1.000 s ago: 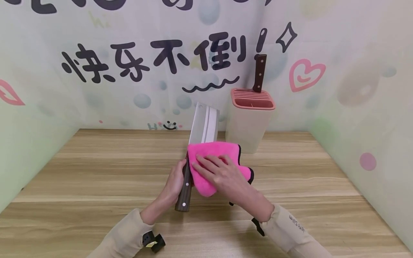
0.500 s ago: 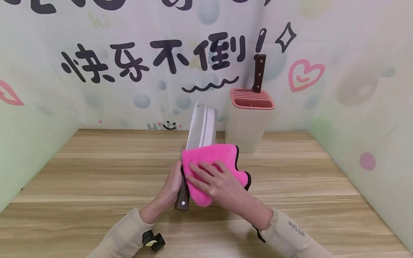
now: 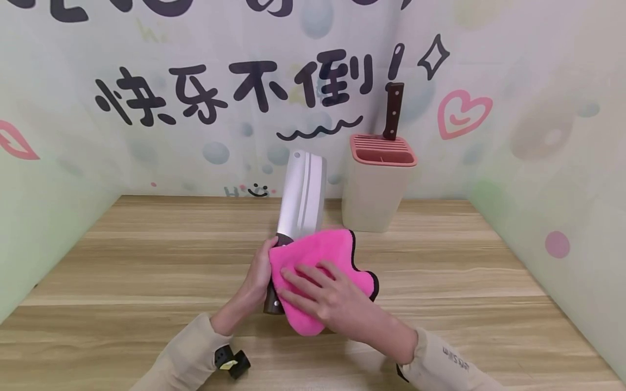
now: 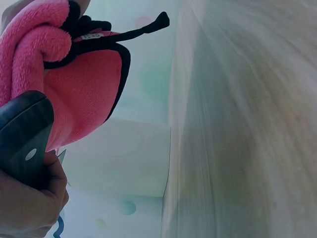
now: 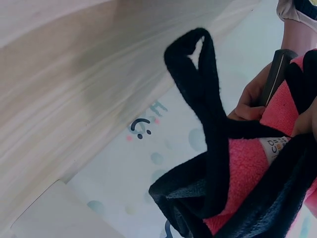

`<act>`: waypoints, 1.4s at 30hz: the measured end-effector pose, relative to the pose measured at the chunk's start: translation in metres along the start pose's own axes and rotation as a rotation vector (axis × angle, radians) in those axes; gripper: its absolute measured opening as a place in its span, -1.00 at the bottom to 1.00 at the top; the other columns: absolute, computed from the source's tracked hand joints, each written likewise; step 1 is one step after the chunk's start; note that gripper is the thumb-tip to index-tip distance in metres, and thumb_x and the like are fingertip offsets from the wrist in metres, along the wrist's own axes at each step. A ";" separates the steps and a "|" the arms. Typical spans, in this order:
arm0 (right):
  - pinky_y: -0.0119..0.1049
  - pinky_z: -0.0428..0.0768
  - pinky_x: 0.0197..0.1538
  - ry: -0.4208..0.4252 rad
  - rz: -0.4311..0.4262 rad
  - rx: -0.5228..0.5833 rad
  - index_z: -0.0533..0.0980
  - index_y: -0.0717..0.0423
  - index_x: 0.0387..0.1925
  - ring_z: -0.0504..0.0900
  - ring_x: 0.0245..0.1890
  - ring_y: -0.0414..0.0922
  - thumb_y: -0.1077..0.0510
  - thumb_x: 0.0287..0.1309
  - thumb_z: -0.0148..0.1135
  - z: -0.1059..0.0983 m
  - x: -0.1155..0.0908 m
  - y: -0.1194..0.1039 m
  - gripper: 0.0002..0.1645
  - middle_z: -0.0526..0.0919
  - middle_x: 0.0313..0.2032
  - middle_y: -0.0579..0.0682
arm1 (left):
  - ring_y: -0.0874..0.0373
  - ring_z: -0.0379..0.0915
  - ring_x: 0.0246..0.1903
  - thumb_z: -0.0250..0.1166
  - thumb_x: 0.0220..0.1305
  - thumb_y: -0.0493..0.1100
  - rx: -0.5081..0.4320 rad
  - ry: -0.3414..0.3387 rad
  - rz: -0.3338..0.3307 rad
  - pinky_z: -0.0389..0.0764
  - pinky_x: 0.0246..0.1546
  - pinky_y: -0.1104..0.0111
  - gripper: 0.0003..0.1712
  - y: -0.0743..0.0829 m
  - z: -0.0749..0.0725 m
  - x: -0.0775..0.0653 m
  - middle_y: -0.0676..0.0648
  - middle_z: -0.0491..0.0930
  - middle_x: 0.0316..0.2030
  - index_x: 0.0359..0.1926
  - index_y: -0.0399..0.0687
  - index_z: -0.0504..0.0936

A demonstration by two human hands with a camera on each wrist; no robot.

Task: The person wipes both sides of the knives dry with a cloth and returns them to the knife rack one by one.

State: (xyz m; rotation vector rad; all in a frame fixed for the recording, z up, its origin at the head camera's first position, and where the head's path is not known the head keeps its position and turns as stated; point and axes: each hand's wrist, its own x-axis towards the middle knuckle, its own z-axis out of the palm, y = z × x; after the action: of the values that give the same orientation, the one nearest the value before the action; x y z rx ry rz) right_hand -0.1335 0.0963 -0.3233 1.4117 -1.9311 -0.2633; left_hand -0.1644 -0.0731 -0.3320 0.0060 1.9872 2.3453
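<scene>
In the head view a cleaver [image 3: 300, 195] is held up over the table, its broad blade pointing at the back wall. My left hand [image 3: 255, 274] grips its dark riveted handle [image 3: 274, 305], also seen in the left wrist view as a black handle end [image 4: 27, 139]. A folded pink cloth [image 3: 318, 244] with black edging covers most of the handle and the blade's heel. My right hand [image 3: 325, 298] holds the cloth from above, fingers spread across it, thumb hidden in the head view. A black loop [image 5: 195, 69] hangs off the cloth in the right wrist view.
Behind and right of the blade stands a cream knife block [image 3: 374, 190] with a pink slotted top. One dark-handled knife [image 3: 393, 111] sticks up from it. The wood-grain table [image 3: 171, 244] ends at a printed back wall [image 3: 195, 146], with side walls left and right.
My right hand and the cloth have slid toward me, from the lower blade down onto the handle. More of the blade shows. My left hand keeps its grip, the cleaver leaning slightly more left.
</scene>
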 end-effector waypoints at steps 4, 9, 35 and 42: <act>-0.18 0.38 0.01 -0.030 -0.006 0.033 0.42 -0.09 0.09 0.38 0.08 -0.08 0.13 -0.17 0.33 -0.001 -0.003 -0.002 -0.35 0.41 0.13 -0.02 | 0.29 0.37 -0.56 -0.31 0.33 -0.04 -0.023 -0.017 -0.018 0.43 -0.49 0.49 -0.56 0.002 0.000 0.000 0.03 0.41 -0.53 -0.22 -0.29 0.37; -0.18 0.38 0.01 -0.007 -0.051 0.031 0.40 -0.08 0.11 0.39 0.06 -0.09 0.17 -0.07 0.22 -0.002 -0.007 -0.002 -0.41 0.39 0.13 -0.01 | 0.31 0.38 -0.49 -0.32 0.34 -0.03 -0.065 -0.048 -0.036 0.44 -0.44 0.52 -0.53 0.003 0.000 0.000 0.02 0.42 -0.43 -0.10 -0.36 0.32; -0.26 0.41 -0.01 0.081 -0.195 0.022 0.43 -0.14 0.08 0.42 0.04 -0.15 0.25 0.26 -0.25 -0.003 -0.015 -0.010 -0.53 0.44 0.10 -0.15 | 0.29 0.27 -0.59 -0.42 0.35 -0.06 -0.309 -0.133 -0.114 0.35 -0.51 0.57 -0.56 0.016 0.002 0.001 0.04 0.32 -0.52 -0.18 -0.35 0.22; -0.26 0.41 -0.01 0.079 -0.209 -0.004 0.43 -0.14 0.08 0.43 0.03 -0.16 0.24 0.25 -0.26 -0.004 -0.016 -0.010 -0.53 0.43 0.11 -0.15 | 0.29 0.27 -0.61 -0.43 0.34 -0.04 -0.310 -0.144 -0.115 0.33 -0.57 0.57 -0.59 0.017 0.002 0.001 0.05 0.32 -0.53 -0.26 -0.26 0.25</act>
State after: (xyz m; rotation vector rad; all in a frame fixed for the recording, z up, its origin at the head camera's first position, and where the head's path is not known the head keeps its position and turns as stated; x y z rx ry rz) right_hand -0.1211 0.1074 -0.3326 1.5992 -1.7205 -0.3042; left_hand -0.1662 -0.0738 -0.3145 0.0416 1.5041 2.4723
